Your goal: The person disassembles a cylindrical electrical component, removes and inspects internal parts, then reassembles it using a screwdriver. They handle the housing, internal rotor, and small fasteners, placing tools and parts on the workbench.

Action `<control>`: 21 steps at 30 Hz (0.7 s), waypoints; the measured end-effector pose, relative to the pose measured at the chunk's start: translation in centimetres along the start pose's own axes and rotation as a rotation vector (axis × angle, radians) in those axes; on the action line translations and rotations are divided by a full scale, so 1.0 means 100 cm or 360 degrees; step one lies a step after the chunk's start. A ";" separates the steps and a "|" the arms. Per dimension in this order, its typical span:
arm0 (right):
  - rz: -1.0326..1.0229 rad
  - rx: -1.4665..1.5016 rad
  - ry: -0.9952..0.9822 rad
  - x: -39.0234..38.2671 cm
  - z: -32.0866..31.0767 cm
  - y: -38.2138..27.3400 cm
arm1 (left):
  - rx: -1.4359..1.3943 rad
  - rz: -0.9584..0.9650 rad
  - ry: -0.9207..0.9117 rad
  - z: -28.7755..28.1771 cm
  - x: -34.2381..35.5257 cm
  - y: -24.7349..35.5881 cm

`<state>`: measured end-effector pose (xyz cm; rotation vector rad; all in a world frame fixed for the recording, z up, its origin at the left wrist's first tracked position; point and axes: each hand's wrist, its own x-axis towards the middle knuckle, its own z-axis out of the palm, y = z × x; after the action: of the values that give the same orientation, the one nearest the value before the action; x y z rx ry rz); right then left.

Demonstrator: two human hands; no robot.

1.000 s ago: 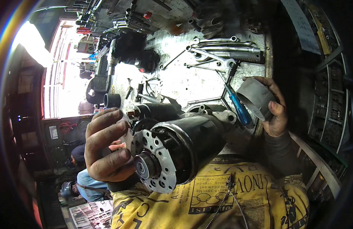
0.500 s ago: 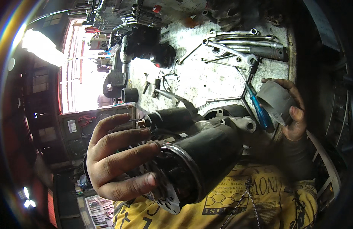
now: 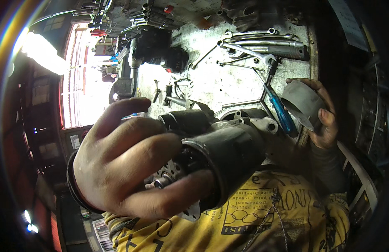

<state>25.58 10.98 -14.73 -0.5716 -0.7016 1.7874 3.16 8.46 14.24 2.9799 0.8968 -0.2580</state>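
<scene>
My left hand (image 3: 123, 164) is closed over the open end of a black cylindrical motor housing (image 3: 236, 159), its fingers curled on the rim and largely hiding a perforated silver end plate (image 3: 169, 170) with a bearing. A smaller black cylinder (image 3: 182, 122) and metal bracket (image 3: 266, 125) lie along the housing's far side. At the right, my right hand (image 3: 327, 122) grips a grey cup-shaped cap (image 3: 303, 98), thumb on its outside, beside a blue-handled screwdriver (image 3: 280, 113) on the worn bench (image 3: 240, 88).
Several wrenches (image 3: 261, 44) lie across the bench's back right, with a T-handle wrench (image 3: 264, 101) near the screwdriver. A black cordless power tool (image 3: 165, 56) and rows of hand tools (image 3: 142, 17) are at the back left. A wooden frame (image 3: 362, 180) stands at the lower right.
My left hand has reached further over the motor's end, covering more of the plate and bearing. The co-worker seen earlier at lower left is now hidden. My right hand still holds the cap.
</scene>
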 end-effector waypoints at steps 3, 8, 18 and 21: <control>-0.0050 -0.0056 -0.0052 -0.010 0.000 -0.006 | 0.0047 0.0061 -0.0038 -0.001 0.005 0.000; -0.0169 -0.0076 0.0074 -0.035 0.008 -0.015 | 0.0158 0.0177 0.0003 -0.003 0.006 0.003; -0.0459 -0.0351 0.0183 -0.100 0.039 -0.021 | 0.0090 0.0607 -0.0074 -0.005 -0.001 -0.018; -0.0546 -0.0361 0.0211 -0.118 0.053 -0.022 | -0.0001 0.0632 -0.0090 -0.002 -0.005 -0.018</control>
<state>27.06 -0.72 -8.89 -0.6703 -0.8603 1.3499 1.82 9.69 14.58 3.0432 0.2860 -0.3257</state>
